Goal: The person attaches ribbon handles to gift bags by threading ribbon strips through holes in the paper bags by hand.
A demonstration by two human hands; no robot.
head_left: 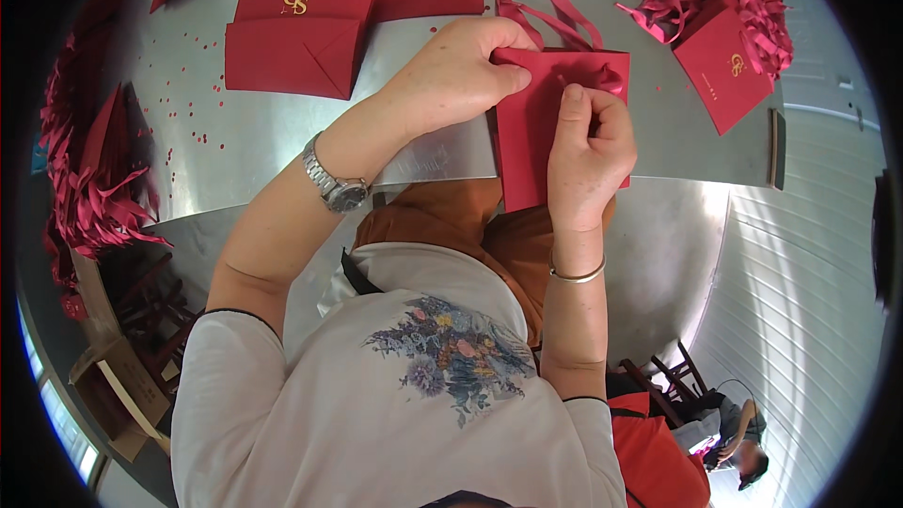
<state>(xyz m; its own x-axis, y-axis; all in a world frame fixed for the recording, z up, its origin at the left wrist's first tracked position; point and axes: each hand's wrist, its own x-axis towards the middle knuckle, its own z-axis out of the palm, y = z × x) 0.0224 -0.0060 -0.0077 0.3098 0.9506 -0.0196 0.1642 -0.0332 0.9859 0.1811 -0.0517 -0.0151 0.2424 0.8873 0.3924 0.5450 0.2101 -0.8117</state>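
A red paper gift bag (523, 155) hangs partly over the near table edge, above my lap. My left hand (458, 75) is closed on the bag's upper left edge, thumb toward me. My right hand (591, 155) pinches a red ribbon (609, 81) in front of the bag's upper part; the ribbon forms a loop beside the fingertips. Two ribbon strands (566, 7) stretch away past the bag's top edge across the table. The ribbon's end inside my right fingers is hidden.
Folded red bags (296, 23) lie at the far left of the metal table (428, 155). Bags with heaped ribbons (726, 71) lie at the right, and a ribbon-strung pile (99, 169) sits at the left edge. Red paper dots are scattered about. Another person (738, 437) is at lower right.
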